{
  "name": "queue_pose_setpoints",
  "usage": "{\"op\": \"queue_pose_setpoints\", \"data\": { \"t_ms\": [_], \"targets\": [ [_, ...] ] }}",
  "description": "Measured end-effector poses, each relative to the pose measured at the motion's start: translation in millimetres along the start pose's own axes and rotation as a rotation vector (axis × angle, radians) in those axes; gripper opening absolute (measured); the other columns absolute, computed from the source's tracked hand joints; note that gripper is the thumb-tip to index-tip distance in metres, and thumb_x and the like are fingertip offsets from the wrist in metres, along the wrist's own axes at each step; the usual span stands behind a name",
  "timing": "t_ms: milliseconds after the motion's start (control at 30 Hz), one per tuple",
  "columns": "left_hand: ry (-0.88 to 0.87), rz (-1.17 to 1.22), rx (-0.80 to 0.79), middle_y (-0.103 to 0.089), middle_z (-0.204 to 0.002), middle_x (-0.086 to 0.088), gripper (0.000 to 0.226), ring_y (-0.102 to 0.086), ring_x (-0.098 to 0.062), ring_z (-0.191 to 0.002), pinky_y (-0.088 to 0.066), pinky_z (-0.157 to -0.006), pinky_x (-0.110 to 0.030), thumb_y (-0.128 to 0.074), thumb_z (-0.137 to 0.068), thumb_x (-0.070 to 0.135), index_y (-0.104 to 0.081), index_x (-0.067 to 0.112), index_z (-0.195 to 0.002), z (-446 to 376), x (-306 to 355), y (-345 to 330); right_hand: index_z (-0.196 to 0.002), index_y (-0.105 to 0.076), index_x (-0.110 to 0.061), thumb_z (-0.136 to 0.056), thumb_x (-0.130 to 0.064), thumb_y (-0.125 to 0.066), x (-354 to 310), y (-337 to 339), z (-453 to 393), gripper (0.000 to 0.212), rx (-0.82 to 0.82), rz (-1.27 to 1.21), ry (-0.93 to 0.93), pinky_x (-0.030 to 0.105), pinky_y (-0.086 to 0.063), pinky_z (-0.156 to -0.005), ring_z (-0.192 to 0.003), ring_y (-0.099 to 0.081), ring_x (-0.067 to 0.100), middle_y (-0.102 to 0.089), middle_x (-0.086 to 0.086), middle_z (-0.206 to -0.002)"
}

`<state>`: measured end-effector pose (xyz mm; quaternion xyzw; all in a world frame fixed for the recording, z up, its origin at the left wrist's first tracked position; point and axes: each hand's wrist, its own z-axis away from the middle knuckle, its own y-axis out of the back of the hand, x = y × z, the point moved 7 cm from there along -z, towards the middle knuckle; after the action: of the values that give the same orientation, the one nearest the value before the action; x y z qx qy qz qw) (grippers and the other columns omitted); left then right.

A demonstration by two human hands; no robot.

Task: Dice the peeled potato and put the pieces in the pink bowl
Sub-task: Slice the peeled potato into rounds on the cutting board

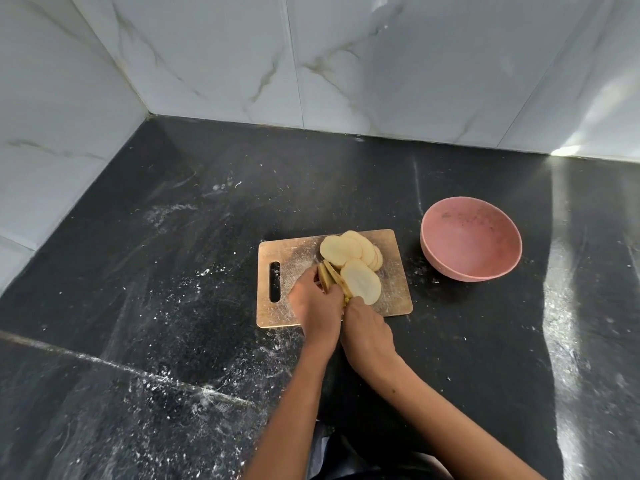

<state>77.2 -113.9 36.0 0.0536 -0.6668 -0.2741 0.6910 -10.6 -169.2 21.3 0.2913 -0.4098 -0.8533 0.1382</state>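
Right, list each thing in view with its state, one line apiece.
Potato slices: cut, fanned out flat on the board, not diced.
Potato end piece: held on the board by the left hand.
Right hand: curled round a mostly hidden yellow handle.
Pink bowl: upright, no potato inside.
Cutting board: flat on the counter.

Black stone counter [173, 271], dusted with white powder specks, seam running across near side. White marble-veined wall tiles [346, 64] meeting at corner behind. Bright light patch at right.
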Motion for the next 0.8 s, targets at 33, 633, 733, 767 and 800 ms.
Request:
{"op": "queue_pose_setpoints", "data": {
  "t_ms": [33,633,733,767,800],
  "targets": [
    [-0.012,-0.018,0.005,-0.065,-0.063,-0.007,0.016,-0.061,-0.026,-0.06,-0.046,-0.047,-0.034,-0.059,-0.072,-0.01,-0.065,0.005,-0.074,0,1,0,-0.116,-0.043,-0.009,-0.1,-0.012,-0.035,1,-1,1,0.018,-0.012,0.011,-0.003,0.038,-0.045,-0.083,-0.11,-0.057,0.029,-0.059,0.012,-0.119],
    [-0.006,0.026,0.069,-0.055,-0.067,0.017,0.029,-0.051,0.004,-0.059,-0.042,-0.049,-0.007,-0.059,-0.074,-0.016,-0.07,0.0,-0.096,2,9,12,-0.119,-0.041,-0.007,-0.105,-0.024,-0.029,27,-13,25,0.025,-0.091,0.061,-0.018,0.039,-0.043,-0.083,-0.113,-0.055,0.032,-0.057,0.015,-0.12],
    [0.005,0.039,0.069,-0.06,-0.074,0.012,0.033,-0.053,0.005,-0.065,-0.042,-0.053,-0.004,-0.061,-0.076,-0.015,-0.068,0.0,-0.104,3,6,15,-0.119,-0.043,-0.006,-0.105,-0.024,-0.03,36,-14,27,0.027,-0.107,0.019,-0.03,0.036,-0.04,-0.078,-0.112,-0.055,0.033,-0.058,0.016,-0.119],
    [-0.008,0.039,0.076,-0.064,-0.081,0.006,0.035,-0.056,0.003,-0.07,-0.042,-0.056,-0.002,-0.063,-0.076,-0.014,-0.067,0.001,-0.108,2,6,17,-0.119,-0.044,-0.006,-0.105,-0.025,-0.03,40,-13,27,0.027,-0.116,0.004,-0.045,0.035,-0.039,-0.077,-0.112,-0.055,0.034,-0.058,0.016,-0.119],
    [-0.02,0.036,0.089,-0.066,-0.087,0.001,0.037,-0.058,-0.002,-0.074,-0.042,-0.059,-0.001,-0.064,-0.077,-0.013,-0.066,0.002,-0.111,-1,5,21,-0.119,-0.045,-0.006,-0.104,-0.025,-0.031,44,-14,27,0.028,-0.129,-0.014,-0.063,0.034,-0.038,-0.077,-0.111,-0.055,0.033,-0.058,0.016,-0.118]
  ]
}}
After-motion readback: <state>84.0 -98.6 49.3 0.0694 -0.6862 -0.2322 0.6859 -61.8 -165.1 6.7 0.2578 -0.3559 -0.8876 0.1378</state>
